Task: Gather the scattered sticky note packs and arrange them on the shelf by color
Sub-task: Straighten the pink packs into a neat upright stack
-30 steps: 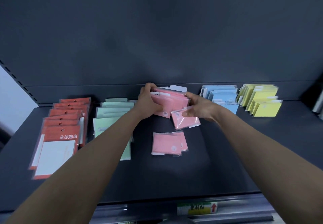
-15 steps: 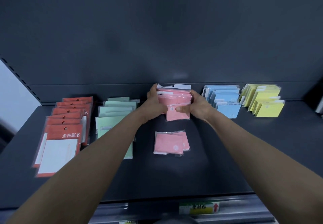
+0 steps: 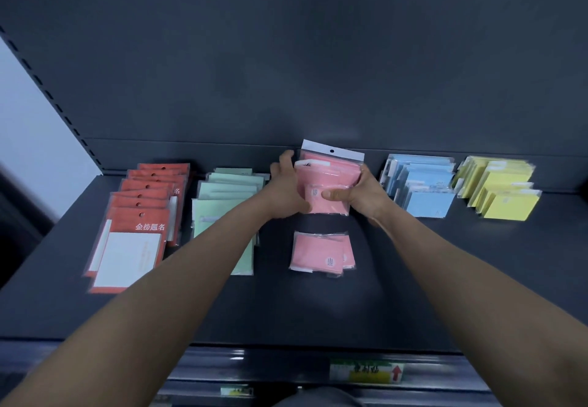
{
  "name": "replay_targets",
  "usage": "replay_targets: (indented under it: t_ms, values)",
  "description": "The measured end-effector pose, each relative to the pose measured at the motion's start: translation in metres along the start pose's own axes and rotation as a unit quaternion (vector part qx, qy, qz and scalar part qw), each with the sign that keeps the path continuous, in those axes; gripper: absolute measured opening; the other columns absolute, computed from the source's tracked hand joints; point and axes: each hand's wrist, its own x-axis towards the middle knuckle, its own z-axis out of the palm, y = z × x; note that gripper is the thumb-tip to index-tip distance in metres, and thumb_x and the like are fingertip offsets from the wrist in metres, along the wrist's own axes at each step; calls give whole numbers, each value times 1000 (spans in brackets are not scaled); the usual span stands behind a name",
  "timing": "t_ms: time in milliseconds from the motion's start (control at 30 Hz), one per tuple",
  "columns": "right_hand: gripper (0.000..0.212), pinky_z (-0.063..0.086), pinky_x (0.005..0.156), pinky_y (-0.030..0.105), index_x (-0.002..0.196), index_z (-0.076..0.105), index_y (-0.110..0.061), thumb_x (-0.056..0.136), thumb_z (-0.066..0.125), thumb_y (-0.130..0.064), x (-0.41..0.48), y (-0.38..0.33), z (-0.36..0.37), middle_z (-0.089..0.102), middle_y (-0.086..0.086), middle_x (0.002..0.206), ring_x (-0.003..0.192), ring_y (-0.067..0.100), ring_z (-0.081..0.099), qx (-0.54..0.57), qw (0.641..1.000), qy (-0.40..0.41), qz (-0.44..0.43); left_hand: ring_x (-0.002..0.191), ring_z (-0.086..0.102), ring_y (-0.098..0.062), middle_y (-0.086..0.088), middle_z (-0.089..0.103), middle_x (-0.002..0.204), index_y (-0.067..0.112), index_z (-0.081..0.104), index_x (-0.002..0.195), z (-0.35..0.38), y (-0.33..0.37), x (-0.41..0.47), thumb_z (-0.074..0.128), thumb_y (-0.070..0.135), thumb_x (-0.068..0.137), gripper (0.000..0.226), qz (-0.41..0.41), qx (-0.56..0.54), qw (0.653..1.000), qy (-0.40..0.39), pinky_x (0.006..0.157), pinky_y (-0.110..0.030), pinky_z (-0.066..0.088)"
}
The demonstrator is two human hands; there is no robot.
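Observation:
A stack of pink sticky note packs (image 3: 331, 174) stands near the back of the dark shelf (image 3: 413, 279). My left hand (image 3: 286, 188) grips its left side, and my right hand (image 3: 359, 195) grips its right side with the thumb across the front pack. Two more pink packs (image 3: 321, 252) lie flat on the shelf just in front of the stack, apart from both hands. Red packs (image 3: 140, 216) sit at the far left, green packs (image 3: 226, 196) beside them, blue packs (image 3: 420, 184) right of the pink stack, and yellow packs (image 3: 499, 187) at the far right.
The shelf's dark back wall (image 3: 286, 57) rises right behind the packs. A price label strip (image 3: 366, 371) runs along the front edge below. A slotted upright (image 3: 54, 104) borders the left side.
My right hand brought a loose pink pack up against the front of the pink stack. Both hands now squeeze the stack together from its sides.

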Motion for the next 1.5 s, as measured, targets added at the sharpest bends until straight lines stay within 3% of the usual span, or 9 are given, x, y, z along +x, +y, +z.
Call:
replay_targets:
  t_ms: [233, 467, 667, 800, 867, 1000, 1067, 1233, 1500]
  values:
    - [78, 57, 82, 26, 128, 45, -1, 61, 81, 13, 5, 4, -2, 66, 12, 115, 95, 16, 66, 14, 1000, -20, -20, 101, 50, -18, -2, 49, 124, 13, 36, 127, 5, -3, -29, 82, 25, 68, 76, -18, 170, 962, -215, 84, -28, 43]
    - [71, 52, 63, 10, 124, 43, -7, 65, 77, 15, -3, -1, -3, 64, 0, 101, 85, 5, 62, 26, 999, -23, -16, 101, 47, -19, -2, 40, 124, 16, 43, 127, 20, -6, -31, 81, 34, 67, 73, 0, 231, 945, -231, 82, -29, 42]
    - [62, 53, 82, 24, 119, 46, -15, 71, 72, 15, -2, -1, -11, 66, 0, 100, 96, 18, 63, 12, 999, -49, 12, 104, 48, -27, -15, 44, 121, 3, 41, 117, 8, -1, -19, 50, 2, 85, 34, 18, 179, 978, -110, 71, -27, 34]
    - [45, 35, 95, 21, 118, 42, -17, 84, 61, 5, -4, -6, -15, 61, -3, 109, 105, 14, 56, 57, 994, -84, 50, 85, 49, -20, -4, 49, 98, 6, 37, 113, 3, -6, -2, 48, -2, 82, 34, 7, 84, 996, 2, 63, -27, 37]
    - [46, 39, 91, 20, 118, 40, -22, 83, 66, -8, -4, -4, -15, 59, -4, 111, 109, 16, 56, 95, 990, -89, 59, 79, 51, -17, -5, 48, 98, 10, 29, 114, 8, -10, 4, 58, 0, 77, 49, -10, 12, 999, 31, 58, -26, 40]
    - [81, 35, 111, 38, 131, 36, -22, 66, 84, -22, -5, 2, -13, 58, -4, 127, 118, 14, 55, 70, 989, -118, 52, 128, 36, -25, -7, 23, 144, 18, 2, 146, 15, -18, 17, 72, 8, 70, 104, -33, -23, 998, 49, 100, -33, 36]
    - [89, 29, 114, 42, 131, 33, -27, 59, 84, -12, -6, 3, -14, 57, 0, 129, 123, 18, 52, 50, 989, -128, 51, 135, 31, -23, -5, 20, 150, 18, -9, 148, 16, -21, 24, 74, 8, 71, 114, -26, -67, 997, 7, 105, -30, 32]
    - [84, 42, 101, 34, 133, 31, -22, 63, 59, 16, -6, 1, -12, 60, 1, 109, 105, 21, 58, 59, 988, -131, 58, 110, 53, -13, -2, 47, 132, 26, 5, 146, 23, -28, 33, 77, -1, 65, 112, -11, -189, 980, -56, 84, -23, 49]
    - [44, 51, 73, 32, 117, 38, -16, 81, 50, 6, -1, -12, 8, 57, 1, 95, 87, 17, 57, 123, 991, 43, 13, 120, 37, -15, -2, 25, 132, 12, 18, 139, 38, -13, 32, 82, 15, 66, 97, -12, -139, 990, 9, 93, -22, 34]
